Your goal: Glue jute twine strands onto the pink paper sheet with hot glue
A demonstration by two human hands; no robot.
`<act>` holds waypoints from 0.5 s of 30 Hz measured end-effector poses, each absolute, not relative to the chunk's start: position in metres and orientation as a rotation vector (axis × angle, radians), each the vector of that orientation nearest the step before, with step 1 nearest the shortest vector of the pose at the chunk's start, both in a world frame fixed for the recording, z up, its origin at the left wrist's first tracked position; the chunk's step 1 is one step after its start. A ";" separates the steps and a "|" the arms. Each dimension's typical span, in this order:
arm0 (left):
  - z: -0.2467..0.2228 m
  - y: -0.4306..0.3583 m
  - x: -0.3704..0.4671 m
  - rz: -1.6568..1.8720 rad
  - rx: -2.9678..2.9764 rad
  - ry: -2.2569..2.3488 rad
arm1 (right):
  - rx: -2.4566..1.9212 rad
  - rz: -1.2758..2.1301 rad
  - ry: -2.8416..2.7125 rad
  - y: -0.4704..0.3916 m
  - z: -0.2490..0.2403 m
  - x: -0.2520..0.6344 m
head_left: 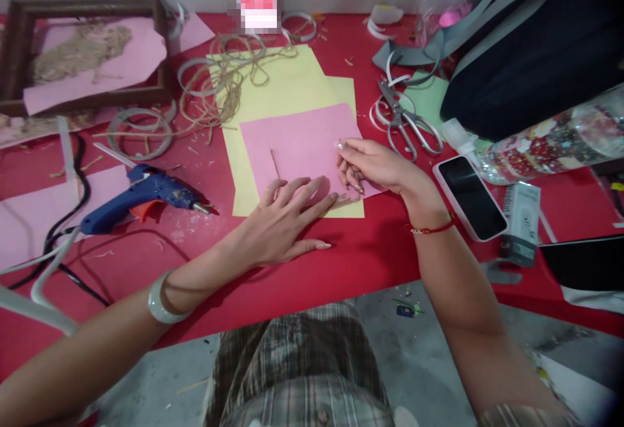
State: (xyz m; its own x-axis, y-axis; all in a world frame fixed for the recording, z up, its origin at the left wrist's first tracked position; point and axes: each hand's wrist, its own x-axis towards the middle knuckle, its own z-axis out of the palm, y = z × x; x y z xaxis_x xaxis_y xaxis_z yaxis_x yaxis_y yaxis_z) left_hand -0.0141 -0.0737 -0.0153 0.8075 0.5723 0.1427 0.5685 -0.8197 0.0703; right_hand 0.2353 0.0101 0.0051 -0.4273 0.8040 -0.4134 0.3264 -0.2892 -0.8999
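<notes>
A pink sheet of paper (302, 134) lies over yellow sheets (277, 73) on the red table. Across the pink sheet's lower edge, my left hand (287, 222) rests flat with its fingers spread. A short piece of twine (275, 162) lies on the pink paper just above those fingers. Some tan fibre bits (345, 202) are at the lower edge, by my left fingertips. My right hand (363, 162) is over the pink sheet's right side, fingers curled and thumb against the index finger. Whatever may be in that pinch is too small to make out.
A blue glue gun (141, 196) and its cords lie left. Loose twine (214, 99) and tape rings (139, 133) sit behind it, near a brown frame (163, 56). Scissors (402, 115), a phone (470, 196), a patterned bottle (550, 138) and a dark bag (536, 56) are right.
</notes>
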 end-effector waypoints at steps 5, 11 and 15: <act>-0.017 -0.070 -0.013 0.240 2.897 0.908 | -1.416 1.781 -1.488 0.009 0.009 0.231; -0.014 -0.067 -0.014 0.272 2.889 0.829 | -1.499 1.750 -1.408 0.010 0.007 0.224; -0.015 -0.069 -0.019 0.263 2.885 0.748 | -1.554 1.679 -1.399 0.012 0.005 0.220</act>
State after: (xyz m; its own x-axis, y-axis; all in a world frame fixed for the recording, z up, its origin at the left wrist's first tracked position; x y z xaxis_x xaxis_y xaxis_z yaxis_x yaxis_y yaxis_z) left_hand -0.0185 -0.0687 -0.0154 0.8602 0.4926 0.1316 0.4665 -0.8645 0.1870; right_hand 0.2197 0.0118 0.0048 -0.2593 0.8513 -0.4562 0.2955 -0.3797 -0.8766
